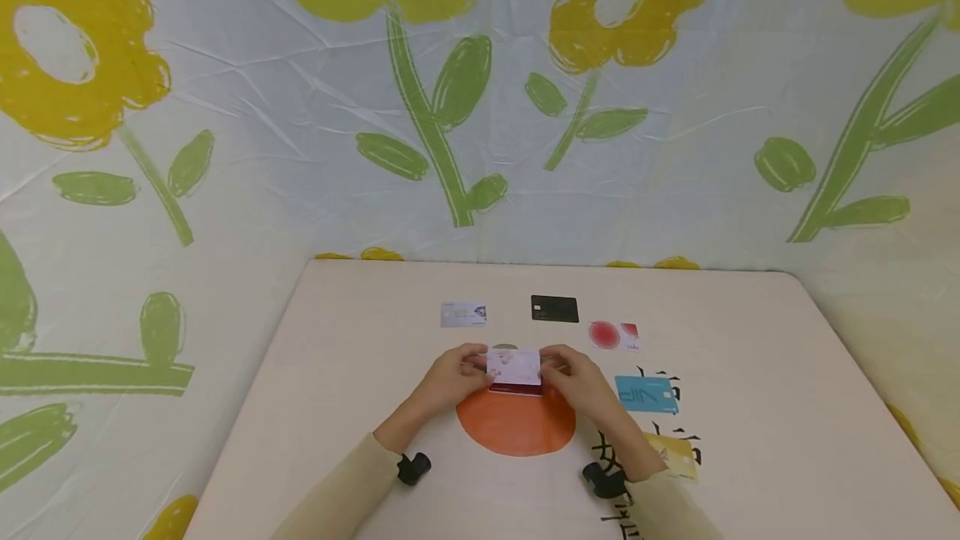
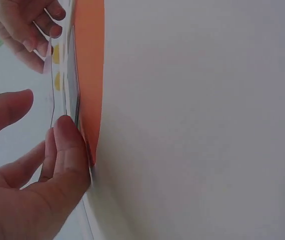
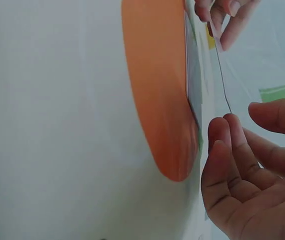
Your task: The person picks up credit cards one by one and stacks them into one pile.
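Observation:
Between both hands is a pale pink card point(image 1: 513, 367) with a flower print, tilted and raised above the table. My left hand point(image 1: 452, 379) holds its left edge at the fingertips; in the left wrist view the thumb point(image 2: 12, 111) stands away from the card. On the opposite edge, my right hand point(image 1: 579, 383) holds the card with its fingertips, and its thumb point(image 3: 277, 116) is also apart in the right wrist view. Under the pink card, a dark red card point(image 1: 516, 389) shows only its near strip. It lies over the orange round print point(image 1: 517, 427).
Behind the hands lie a silver card point(image 1: 463, 314) and a black card point(image 1: 555, 308). Down the right side are a white card with red circles point(image 1: 613, 336), a blue VIP card point(image 1: 647, 394) and a gold card point(image 1: 678, 457), partly behind the right forearm. A flowered cloth point(image 1: 510, 215) hangs behind.

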Demonstrator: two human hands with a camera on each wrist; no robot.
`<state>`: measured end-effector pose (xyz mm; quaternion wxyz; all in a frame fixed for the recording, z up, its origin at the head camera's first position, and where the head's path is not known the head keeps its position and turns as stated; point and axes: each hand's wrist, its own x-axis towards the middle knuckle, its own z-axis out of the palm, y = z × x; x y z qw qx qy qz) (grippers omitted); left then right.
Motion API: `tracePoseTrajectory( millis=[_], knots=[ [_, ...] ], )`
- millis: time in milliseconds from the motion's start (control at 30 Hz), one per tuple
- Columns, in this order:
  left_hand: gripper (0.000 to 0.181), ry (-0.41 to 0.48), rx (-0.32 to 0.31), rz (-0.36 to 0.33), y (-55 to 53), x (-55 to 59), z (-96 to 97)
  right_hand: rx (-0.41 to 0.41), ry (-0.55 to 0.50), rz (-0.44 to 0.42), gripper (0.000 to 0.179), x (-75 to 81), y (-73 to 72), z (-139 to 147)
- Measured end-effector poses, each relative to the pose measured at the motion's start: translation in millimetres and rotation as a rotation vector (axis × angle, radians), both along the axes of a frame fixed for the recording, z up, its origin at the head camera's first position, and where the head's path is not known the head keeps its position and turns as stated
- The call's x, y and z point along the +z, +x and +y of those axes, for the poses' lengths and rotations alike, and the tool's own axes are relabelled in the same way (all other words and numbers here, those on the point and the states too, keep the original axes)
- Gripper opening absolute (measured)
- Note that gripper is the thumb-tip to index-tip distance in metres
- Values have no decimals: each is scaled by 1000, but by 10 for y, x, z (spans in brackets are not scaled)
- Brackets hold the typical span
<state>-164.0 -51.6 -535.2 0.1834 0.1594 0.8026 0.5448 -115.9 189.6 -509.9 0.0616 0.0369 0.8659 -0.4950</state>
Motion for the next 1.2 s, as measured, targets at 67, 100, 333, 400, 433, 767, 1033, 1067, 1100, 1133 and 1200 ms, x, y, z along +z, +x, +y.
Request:
tracePoseTrajectory(
  millis=[67, 100, 333, 400, 433, 767, 1033, 1067, 1100, 1133, 1200],
  knots=[
    [50, -2, -21, -10, 1, 1, 9, 0, -2, -19, 28, -15, 3, 13],
    [51, -4, -28, -13, 1, 2, 14, 1, 0, -26, 28, -25, 4, 19],
    [52, -25, -65, -11, -13, 27, 30, 31, 33, -47, 30, -70, 1, 32],
    [52, -43, -73, -12, -18, 41, 36, 34, 44, -49, 30, -66, 3, 32],
    [52, -54, -76, -12, -20, 45, 38, 35, 50, -50, 30, -61, 4, 32],
    [53, -97, -90, -32, -32, 32, 54, 46, 104, -45, 32, -85, 5, 30],
    [50, -110, -97, -28, -47, 33, 52, 48, 98, -40, 34, -97, -1, 36],
    [50, -113, -96, -27, -48, 34, 52, 45, 99, -42, 34, -100, -2, 35],
    [50, -114, -95, -26, -49, 35, 52, 46, 100, -41, 34, -98, -1, 34],
    [50, -115, -94, -28, -51, 34, 51, 48, 104, -41, 34, -102, -1, 35],
    [49, -118, -94, -32, -54, 30, 51, 52, 110, -40, 35, -97, 2, 34]
  ],
)
